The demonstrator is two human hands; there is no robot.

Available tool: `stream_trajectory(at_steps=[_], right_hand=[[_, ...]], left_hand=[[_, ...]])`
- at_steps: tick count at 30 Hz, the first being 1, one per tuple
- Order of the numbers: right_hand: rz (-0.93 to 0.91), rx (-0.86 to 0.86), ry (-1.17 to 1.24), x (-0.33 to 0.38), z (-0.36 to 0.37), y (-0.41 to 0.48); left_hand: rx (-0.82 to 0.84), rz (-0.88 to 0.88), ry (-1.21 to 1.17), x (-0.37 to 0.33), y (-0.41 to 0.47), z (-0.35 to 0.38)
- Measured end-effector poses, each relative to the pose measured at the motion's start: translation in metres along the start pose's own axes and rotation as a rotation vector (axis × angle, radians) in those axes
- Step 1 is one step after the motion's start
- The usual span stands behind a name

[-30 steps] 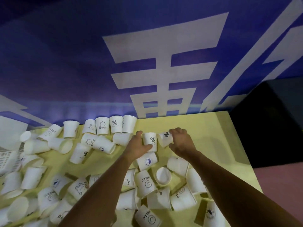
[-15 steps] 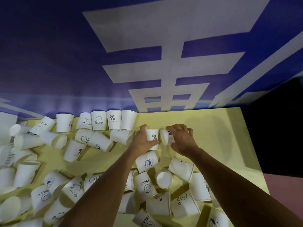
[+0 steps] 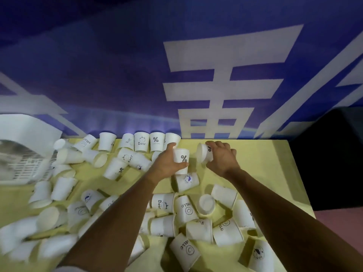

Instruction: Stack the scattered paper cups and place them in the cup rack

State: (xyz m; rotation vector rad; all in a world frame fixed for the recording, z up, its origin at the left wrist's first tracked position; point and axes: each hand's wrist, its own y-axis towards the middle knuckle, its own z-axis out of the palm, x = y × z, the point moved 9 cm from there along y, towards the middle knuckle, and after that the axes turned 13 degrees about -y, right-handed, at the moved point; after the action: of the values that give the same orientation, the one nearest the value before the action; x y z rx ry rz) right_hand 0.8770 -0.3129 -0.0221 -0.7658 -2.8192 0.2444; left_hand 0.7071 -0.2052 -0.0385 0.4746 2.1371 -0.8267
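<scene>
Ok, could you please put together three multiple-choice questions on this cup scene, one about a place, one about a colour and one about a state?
1. Where does the upright Bear cup stand?
A. at the far edge of the table, by the banner
B. at the near edge
C. inside another cup

2. What colour is the table?
A. red
B. yellow
C. black

3. How is the cup in the right hand held?
A. upright
B. crushed flat
C. tipped on its side

Answers:
1 A, since it stands in the back row right under the blue banner.
2 B, since the bare surface reads yellow.
3 C, since its round end faces sideways toward the % cup in the left hand.
</scene>
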Motion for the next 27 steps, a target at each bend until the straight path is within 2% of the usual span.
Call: stream_trajectory(at_steps=[10,19,27], right_hand=[[-0.189,0.004,-0.109,0.184,0.005,-0.027],[-0.180,0.019,-0.106,0.363,0.050,-0.043],[-0.231,0.016,-0.107,0.474,0.045,-0.035]], left_hand=[[-0.129,0.007,-0.070,0.082,-0.087,-0.145],[-0.095,-0.035,-0.152,0.211,-0.115,-0.283],[-0.194,-0.034,-0.164,0.253,-0.139,-0.390]])
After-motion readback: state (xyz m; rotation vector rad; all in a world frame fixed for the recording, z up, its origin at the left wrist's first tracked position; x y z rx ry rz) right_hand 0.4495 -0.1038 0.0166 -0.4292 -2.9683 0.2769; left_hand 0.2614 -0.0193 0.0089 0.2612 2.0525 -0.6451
